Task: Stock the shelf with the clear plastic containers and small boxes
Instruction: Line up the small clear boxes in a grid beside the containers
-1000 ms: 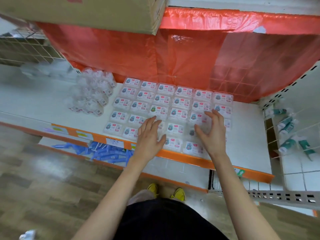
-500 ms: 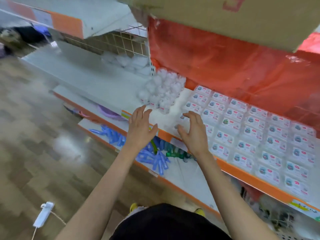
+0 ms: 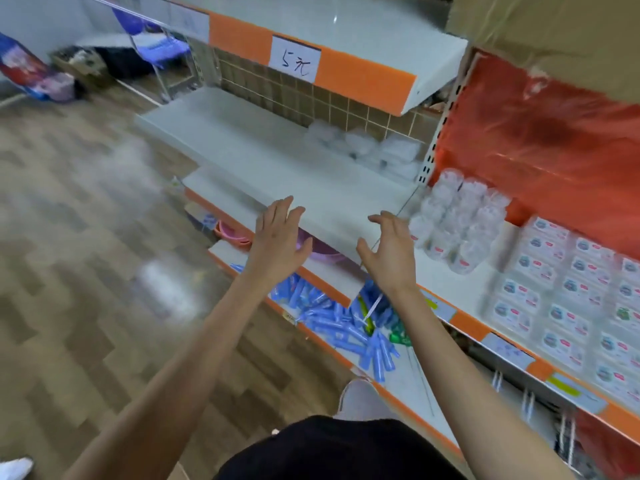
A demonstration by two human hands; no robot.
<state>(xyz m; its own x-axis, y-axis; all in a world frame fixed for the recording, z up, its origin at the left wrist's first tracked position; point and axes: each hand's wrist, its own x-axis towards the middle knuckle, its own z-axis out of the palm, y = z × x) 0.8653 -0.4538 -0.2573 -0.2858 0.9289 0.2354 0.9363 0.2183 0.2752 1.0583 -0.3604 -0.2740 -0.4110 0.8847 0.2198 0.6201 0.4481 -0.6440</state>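
Observation:
Small flat boxes (image 3: 568, 299) with white labels lie in rows on the white shelf (image 3: 471, 289) at the right. Left of them stands a cluster of clear plastic containers (image 3: 457, 220). More clear packs (image 3: 374, 150) sit blurred at the back of the neighbouring shelf (image 3: 277, 168). My left hand (image 3: 278, 237) and my right hand (image 3: 389, 251) hover with fingers spread over the front edge of that neighbouring shelf, holding nothing, well left of the boxes.
An upper shelf with an orange strip and a handwritten price tag (image 3: 296, 58) hangs above. Blue packets (image 3: 346, 323) lie piled on the lower shelf. Red plastic sheeting (image 3: 540, 150) backs the right bay under a cardboard box (image 3: 554, 36). Wooden floor lies to the left.
My view has swung left along the shelving. Both hands left the rows of small boxes and moved left past the clear containers, staying open.

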